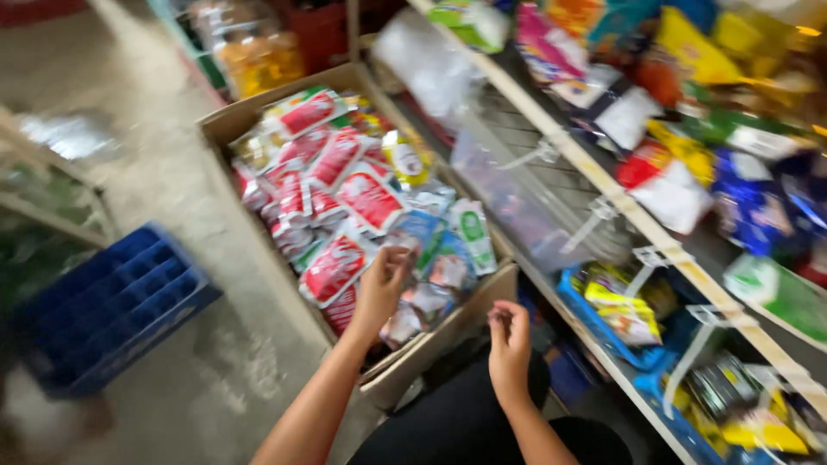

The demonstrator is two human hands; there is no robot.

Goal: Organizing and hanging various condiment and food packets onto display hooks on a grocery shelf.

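Sachets (345, 194), mostly red-and-white with a few blue, green and yellow ones mixed in, fill a cardboard box (226, 122) on a concrete floor beside a shop rack (603, 185). A person reaches into the near end of the box with the left hand (379, 288), fingers curled loosely over the packets there; motion blur makes it impossible to tell whether a packet is actually pinched. The right hand (508, 340) hovers just outside the box's near corner, fingertips drawn together as if on something small, though nothing can be made out between them. Judging by the pile, the box remains close to full (packets lie heaped to the rim), so most of the sorting or stocking appears still ahead. On the rack at right, snack bags (680, 52) already hang and lie in rows, and a blue tray (573, 297) on a lower shelf holds a yellow packet. A blue crate (112, 306) stands well apart on the left.
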